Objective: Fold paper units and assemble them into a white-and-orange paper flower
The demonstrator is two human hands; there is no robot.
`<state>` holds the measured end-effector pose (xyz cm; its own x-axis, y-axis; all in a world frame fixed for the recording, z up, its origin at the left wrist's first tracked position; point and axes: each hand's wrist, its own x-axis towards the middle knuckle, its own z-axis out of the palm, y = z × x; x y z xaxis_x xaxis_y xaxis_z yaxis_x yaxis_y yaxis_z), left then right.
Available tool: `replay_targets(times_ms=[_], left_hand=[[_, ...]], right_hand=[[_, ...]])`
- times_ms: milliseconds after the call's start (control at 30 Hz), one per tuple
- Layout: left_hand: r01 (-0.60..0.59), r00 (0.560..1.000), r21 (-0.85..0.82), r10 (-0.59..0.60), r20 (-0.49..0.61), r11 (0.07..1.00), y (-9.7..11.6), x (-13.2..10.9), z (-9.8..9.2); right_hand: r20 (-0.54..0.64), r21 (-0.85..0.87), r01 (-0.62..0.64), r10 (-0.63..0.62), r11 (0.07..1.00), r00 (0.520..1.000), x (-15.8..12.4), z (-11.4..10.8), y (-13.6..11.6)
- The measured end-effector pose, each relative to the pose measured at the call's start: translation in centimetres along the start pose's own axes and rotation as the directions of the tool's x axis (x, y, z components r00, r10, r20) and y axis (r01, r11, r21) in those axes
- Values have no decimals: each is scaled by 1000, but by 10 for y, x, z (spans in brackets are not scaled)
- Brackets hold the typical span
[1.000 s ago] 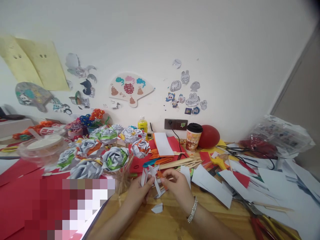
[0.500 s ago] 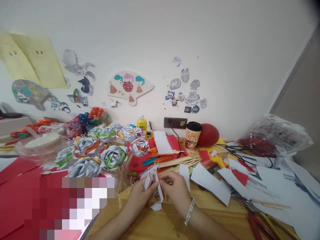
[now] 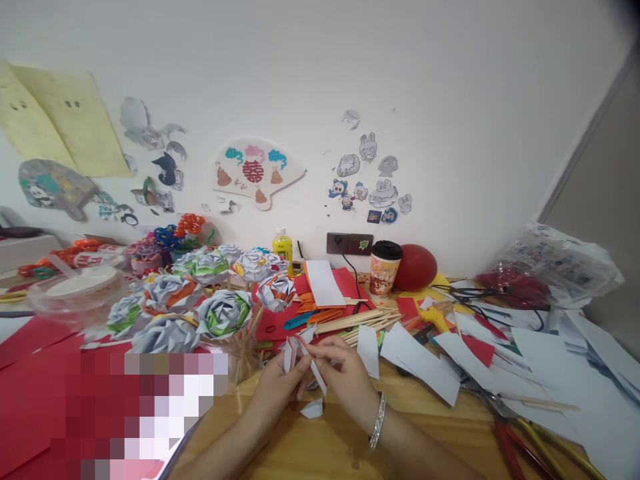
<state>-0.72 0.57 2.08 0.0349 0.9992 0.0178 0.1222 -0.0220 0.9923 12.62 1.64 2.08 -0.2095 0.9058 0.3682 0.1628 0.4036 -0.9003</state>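
A small white scrap [image 3: 313, 409] lies on the smooth wooden bench [image 3: 280, 453], on the near side of the left hand [image 3: 275, 385] and the right hand [image 3: 345, 370]. Both have thumb and fingers closed on a folded paper [image 3: 319, 377], white with orange edges, held between them. Left of the hands, a clear container [image 3: 237, 373] has thin stems [image 3: 254, 327] in it; layered paper flowers [image 3: 225, 313] cluster alongside. Slim wooden sticks [image 3: 357, 323] lie just beyond the hands. Farther off stand a lidded cup [image 3: 384, 277], contents hidden, a yellow bottle [image 3: 283, 252] and a round red balloon [image 3: 416, 267].
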Motion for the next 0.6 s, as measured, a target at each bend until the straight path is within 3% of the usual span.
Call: replay_targets(times_ms=[67, 133, 200, 267, 333, 400, 533, 600], left_hand=[[-12, 1000, 32, 13, -29, 999, 3, 2, -4], [9, 994, 96, 1, -107, 995, 5, 5, -9], [43, 980, 135, -15, -201, 990, 6, 8, -12], [69, 972, 151, -32, -233, 986, 6, 9, -13], [77, 974, 163, -39, -224, 984, 6, 9, -12], [71, 977, 179, -32, -211, 981, 6, 9, -11], [47, 979, 198, -6, -202, 979, 8, 8, -10], [45, 980, 190, -6, -199, 981, 8, 8, -10]], right_hand=[[32, -95, 37, -34, 995, 999, 4, -7, 3], [148, -331, 139, -94, 933, 985, 8, -16, 8], [360, -586, 304, -96, 751, 928, 11, -23, 13], [501, -723, 456, -60, 519, 863, 13, -25, 19], [565, -765, 553, -68, 329, 822, 12, -23, 24], [614, -753, 621, -105, 220, 782, 11, -20, 28], [668, -706, 688, -166, 169, 726, 9, -17, 35], [626, -728, 653, -185, 209, 757, 11, -19, 37]])
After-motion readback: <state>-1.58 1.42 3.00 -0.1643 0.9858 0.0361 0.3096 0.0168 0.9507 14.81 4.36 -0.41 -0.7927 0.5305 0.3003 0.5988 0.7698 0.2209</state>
